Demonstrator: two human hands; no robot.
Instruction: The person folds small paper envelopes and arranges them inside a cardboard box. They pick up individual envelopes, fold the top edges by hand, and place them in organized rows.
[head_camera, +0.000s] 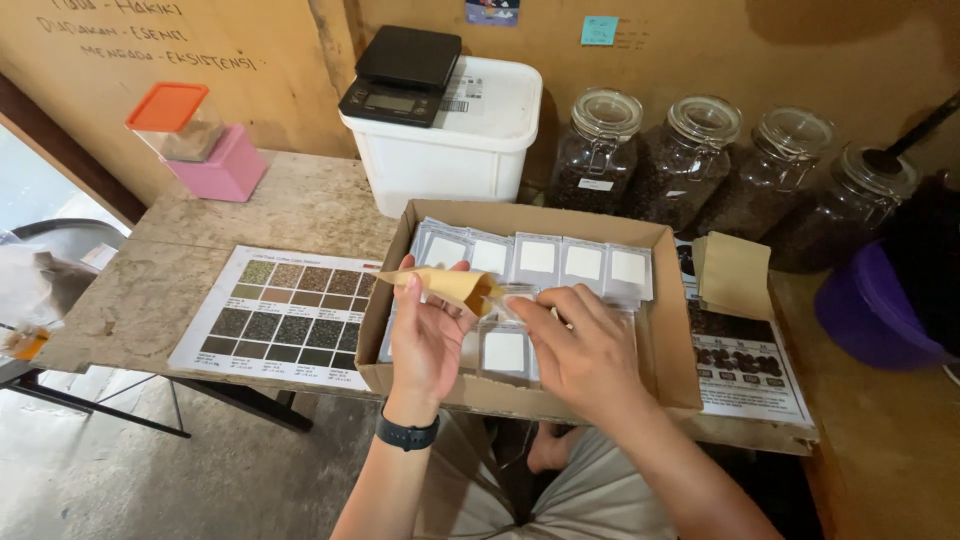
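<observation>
Kraft-paper pouch (447, 287) (light, floppy, best pinched at its mouth) sat gripped in the left hand (425, 340) while the right hand (585, 350) pinched a small clear sachet (507, 300) over the cardboard box (668, 330).

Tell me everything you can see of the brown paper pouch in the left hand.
The brown paper pouch is small, flat and kraft-coloured, held roughly level above the cardboard box. The left hand pinches it from below, thumb on its near edge. Its right end gapes open, where the right hand feeds in a clear packet. Contents cannot be seen.
</observation>
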